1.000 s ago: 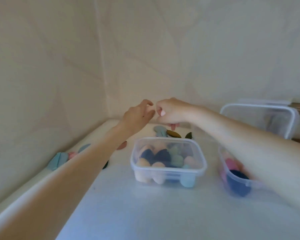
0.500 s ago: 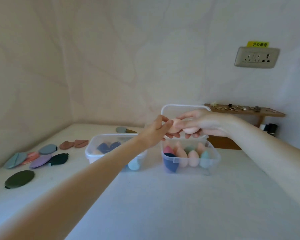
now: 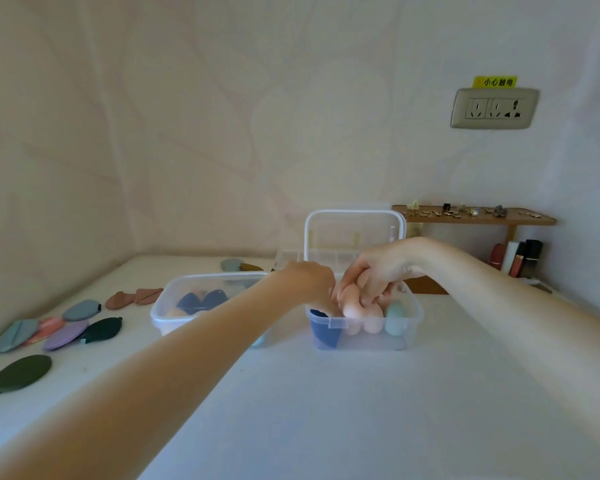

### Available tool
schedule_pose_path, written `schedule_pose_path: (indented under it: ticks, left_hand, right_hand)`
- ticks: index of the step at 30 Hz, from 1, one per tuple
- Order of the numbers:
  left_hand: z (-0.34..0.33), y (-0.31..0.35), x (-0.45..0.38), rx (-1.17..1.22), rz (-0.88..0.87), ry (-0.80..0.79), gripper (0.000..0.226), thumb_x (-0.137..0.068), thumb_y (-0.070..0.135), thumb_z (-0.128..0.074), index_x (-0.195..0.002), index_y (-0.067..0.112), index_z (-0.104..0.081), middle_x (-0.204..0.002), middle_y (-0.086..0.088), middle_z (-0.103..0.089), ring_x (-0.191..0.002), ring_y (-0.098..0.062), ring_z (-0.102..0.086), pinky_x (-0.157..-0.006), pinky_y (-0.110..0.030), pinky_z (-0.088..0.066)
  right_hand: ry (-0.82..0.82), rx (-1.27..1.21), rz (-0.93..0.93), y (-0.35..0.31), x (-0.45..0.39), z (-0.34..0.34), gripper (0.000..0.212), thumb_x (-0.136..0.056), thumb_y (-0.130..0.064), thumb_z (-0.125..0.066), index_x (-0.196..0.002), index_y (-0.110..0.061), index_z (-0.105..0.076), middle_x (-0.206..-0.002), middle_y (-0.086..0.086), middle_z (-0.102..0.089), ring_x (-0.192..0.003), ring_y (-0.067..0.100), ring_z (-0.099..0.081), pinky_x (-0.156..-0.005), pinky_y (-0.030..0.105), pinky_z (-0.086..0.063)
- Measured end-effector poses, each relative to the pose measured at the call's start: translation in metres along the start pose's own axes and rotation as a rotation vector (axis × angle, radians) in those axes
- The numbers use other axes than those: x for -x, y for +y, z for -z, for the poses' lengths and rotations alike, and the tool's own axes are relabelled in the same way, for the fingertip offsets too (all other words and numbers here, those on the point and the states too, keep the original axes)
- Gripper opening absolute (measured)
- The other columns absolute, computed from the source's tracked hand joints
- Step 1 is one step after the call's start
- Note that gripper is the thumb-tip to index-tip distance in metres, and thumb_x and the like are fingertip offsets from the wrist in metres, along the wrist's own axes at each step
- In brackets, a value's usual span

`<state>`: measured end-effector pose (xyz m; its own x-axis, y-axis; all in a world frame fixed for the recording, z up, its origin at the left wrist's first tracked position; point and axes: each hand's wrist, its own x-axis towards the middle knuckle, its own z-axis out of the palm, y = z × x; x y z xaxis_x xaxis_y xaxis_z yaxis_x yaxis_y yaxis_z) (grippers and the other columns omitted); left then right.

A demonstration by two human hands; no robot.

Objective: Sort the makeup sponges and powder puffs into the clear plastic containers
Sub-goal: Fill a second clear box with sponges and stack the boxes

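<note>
On the white tabletop stand two clear plastic containers: the left container with dark blue sponges inside, and the right container, lid tipped up behind it, where both hands meet. The right hand reaches down over the right container, fingers curled round pale pink sponges held just above the ones already packed there. The left hand is at that box's left rim, knuckles toward the camera; whether it grips anything cannot be told, as its fingers are hidden. To do this step well, I would lower the sponges into the gap between the dark blue sponge and the teal sponge, settle them, then loosen the fingers, with the left hand steadying the light box so it does not slide. The packed sponges stand roughly upright, long axis vertical; which way the held ones point is too covered to say. Flat powder puffs lie loose at the far left, well apart from both boxes, not yet sorted.
</note>
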<state>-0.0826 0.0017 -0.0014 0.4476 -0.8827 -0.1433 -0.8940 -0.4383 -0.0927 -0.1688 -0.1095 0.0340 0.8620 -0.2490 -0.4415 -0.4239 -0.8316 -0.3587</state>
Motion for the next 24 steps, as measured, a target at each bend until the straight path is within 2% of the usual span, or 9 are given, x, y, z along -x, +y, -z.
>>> schedule_pose_path:
  ticks: [2, 5, 8, 10, 12, 15, 20, 22, 24]
  left_hand:
    - [0.001, 0.003, -0.004, -0.034, -0.011, -0.012, 0.027, -0.085, 0.044, -0.055, -0.092, 0.018, -0.054, -0.072, 0.005, -0.049, -0.082, -0.02, -0.051, -0.074, -0.027, -0.035]
    - [0.0, 0.004, -0.011, -0.021, -0.033, -0.054, 0.023, -0.084, 0.039, -0.058, -0.092, 0.018, -0.053, -0.083, 0.002, -0.054, -0.082, -0.021, -0.05, -0.074, -0.028, -0.037]
    - [-0.004, 0.0, -0.015, 0.025, -0.042, -0.065, 0.03, -0.084, 0.038, -0.059, -0.102, 0.014, -0.059, -0.09, 0.001, -0.056, -0.085, -0.02, -0.052, -0.074, -0.027, -0.038]
    - [-0.008, -0.003, -0.018, 0.069, -0.05, -0.033, 0.03, -0.082, 0.038, -0.061, -0.099, 0.013, -0.06, -0.088, 0.001, -0.058, -0.083, -0.02, -0.053, -0.067, -0.023, -0.038]
    - [-0.013, -0.003, -0.019, 0.079, -0.041, 0.025, 0.024, -0.082, 0.037, -0.061, -0.089, 0.015, -0.055, -0.079, 0.001, -0.056, -0.08, -0.021, -0.053, -0.058, -0.022, -0.033]
    - [-0.02, 0.0, -0.017, 0.072, -0.006, 0.111, 0.026, -0.084, 0.042, -0.055, -0.084, 0.016, -0.05, -0.068, 0.004, -0.049, -0.079, -0.021, -0.052, -0.068, -0.028, -0.034]
    - [-0.023, 0.0, -0.013, 0.092, 0.037, 0.152, 0.043, -0.083, 0.054, -0.052, -0.098, 0.014, -0.061, -0.083, 0.001, -0.057, -0.082, -0.02, -0.051, -0.074, -0.028, -0.034]
    - [-0.025, 0.0, -0.014, 0.101, 0.044, 0.145, 0.045, -0.082, 0.055, -0.052, -0.1, 0.015, -0.062, -0.085, 0.001, -0.058, -0.084, -0.019, -0.051, -0.074, -0.028, -0.035]
    - [-0.024, 0.001, -0.016, 0.097, 0.054, 0.115, 0.041, -0.083, 0.053, -0.052, -0.1, 0.016, -0.061, -0.086, 0.002, -0.058, -0.085, -0.02, -0.05, -0.074, -0.029, -0.035]
  right_hand:
    - [-0.038, -0.013, -0.024, -0.002, -0.004, 0.0, 0.041, -0.087, 0.003, -0.057, -0.116, -0.024, -0.065, -0.103, -0.006, -0.062, -0.083, 0.007, -0.057, -0.062, 0.015, -0.047]
    - [-0.052, -0.021, -0.056, -0.003, -0.009, -0.003, 0.042, -0.086, 0.003, -0.057, -0.119, -0.022, -0.063, -0.119, 0.002, -0.06, -0.095, 0.015, -0.056, -0.068, 0.018, -0.049]
    - [-0.038, 0.069, -0.104, -0.007, -0.014, -0.008, 0.039, -0.085, -0.004, -0.06, -0.121, -0.017, -0.062, -0.109, 0.0, -0.056, -0.097, 0.018, -0.054, -0.07, 0.02, -0.048]
    - [-0.061, 0.132, -0.105, -0.012, -0.018, -0.015, 0.024, -0.073, -0.013, -0.066, -0.096, -0.015, -0.066, -0.09, -0.002, -0.054, -0.085, 0.018, -0.05, -0.064, 0.019, -0.044]
    - [-0.039, 0.176, -0.102, -0.016, -0.024, -0.022, 0.015, -0.064, -0.015, -0.069, -0.072, -0.019, -0.057, -0.077, -0.004, -0.051, -0.074, 0.017, -0.048, -0.063, 0.018, -0.041]
    - [0.072, 0.371, -0.083, -0.016, -0.032, -0.034, 0.014, -0.08, -0.016, -0.068, -0.081, -0.018, -0.054, -0.084, -0.001, -0.053, -0.075, 0.019, -0.052, -0.068, 0.022, -0.047]
    - [0.214, 0.337, -0.071, -0.013, -0.034, -0.041, 0.023, -0.083, -0.014, -0.067, -0.101, -0.019, -0.055, -0.069, -0.005, -0.048, -0.057, 0.011, -0.047, -0.068, 0.029, -0.044]
    - [0.14, 0.368, -0.065, -0.015, -0.033, -0.038, 0.032, -0.083, -0.015, -0.068, -0.113, -0.016, -0.058, -0.076, -0.004, -0.049, -0.067, 0.016, -0.051, -0.066, 0.023, -0.044]
    - [0.038, 0.371, -0.051, -0.013, -0.031, -0.035, 0.035, -0.08, -0.018, -0.07, -0.113, -0.018, -0.058, -0.089, -0.004, -0.053, -0.093, 0.023, -0.057, -0.081, 0.02, -0.049]
